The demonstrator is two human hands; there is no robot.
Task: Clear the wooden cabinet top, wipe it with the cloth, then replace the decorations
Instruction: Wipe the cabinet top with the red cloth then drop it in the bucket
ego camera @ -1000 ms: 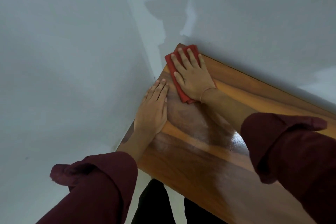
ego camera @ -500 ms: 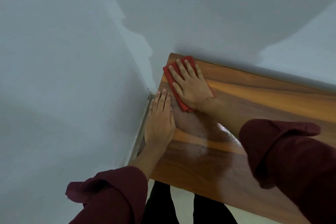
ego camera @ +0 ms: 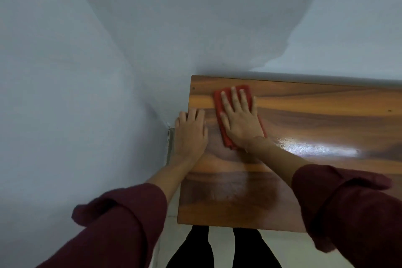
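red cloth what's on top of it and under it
The right hand lies flat on the red cloth, covering most of it. Beneath is the wooden cabinet top, hidden there.

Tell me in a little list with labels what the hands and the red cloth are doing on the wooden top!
right hand: flat on the cloth, fingers straight, pressing down
red cloth: folded, near the back left corner of the top
left hand: flat on the wood at the left edge, beside the cloth
cabinet top: glossy brown wood against the wall
sleeves: dark red, pushed up
step: wiping
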